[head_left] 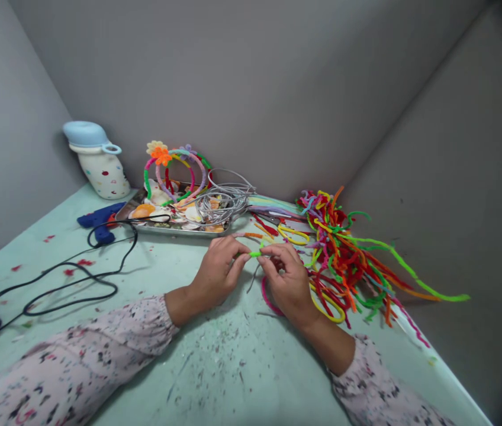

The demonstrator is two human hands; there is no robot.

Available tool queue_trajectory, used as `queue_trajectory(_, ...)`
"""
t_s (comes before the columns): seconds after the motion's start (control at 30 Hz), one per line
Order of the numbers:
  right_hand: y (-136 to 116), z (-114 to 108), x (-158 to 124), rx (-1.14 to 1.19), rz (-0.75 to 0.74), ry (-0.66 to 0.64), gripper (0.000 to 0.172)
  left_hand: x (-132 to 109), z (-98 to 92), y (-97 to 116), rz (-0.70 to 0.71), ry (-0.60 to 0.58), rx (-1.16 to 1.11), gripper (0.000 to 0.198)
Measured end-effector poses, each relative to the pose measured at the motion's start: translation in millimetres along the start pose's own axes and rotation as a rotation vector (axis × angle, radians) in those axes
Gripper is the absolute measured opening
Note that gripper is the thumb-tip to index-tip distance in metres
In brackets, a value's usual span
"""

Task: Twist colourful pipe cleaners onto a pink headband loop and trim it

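Note:
My left hand (221, 267) and my right hand (287, 283) meet over the pale green table (153, 296), fingers pinched together on a short green pipe cleaner (256, 254) held between them. A pink hoop (267, 299) lies partly hidden under my right hand. Yellow loops (328, 305) and a pile of coloured pipe cleaners (344, 248) lie just to the right of that hand.
A metal tray (162, 228) behind the hands holds shells, a coil of grey wire (222, 201) and wrapped headbands (175, 168). A blue glue gun (97, 222) with a black cord (68, 278) lies at left. A spotted jug (100, 160) stands in the corner. Grey walls close in.

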State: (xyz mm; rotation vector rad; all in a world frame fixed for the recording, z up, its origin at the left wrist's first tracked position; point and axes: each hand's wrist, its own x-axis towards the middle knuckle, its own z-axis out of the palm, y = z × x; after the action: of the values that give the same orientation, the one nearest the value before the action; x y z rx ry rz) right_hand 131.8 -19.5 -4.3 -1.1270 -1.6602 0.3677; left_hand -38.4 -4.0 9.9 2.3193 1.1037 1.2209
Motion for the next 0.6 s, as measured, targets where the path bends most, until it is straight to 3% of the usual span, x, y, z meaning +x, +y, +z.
queue_trajectory(0.6, -3.0, -1.9, 0.1, -0.147, -0.069, -0.024, 0.010, 0.1, 1.1, -3.3, 0.009, 0.001, -0.010, 0.013)
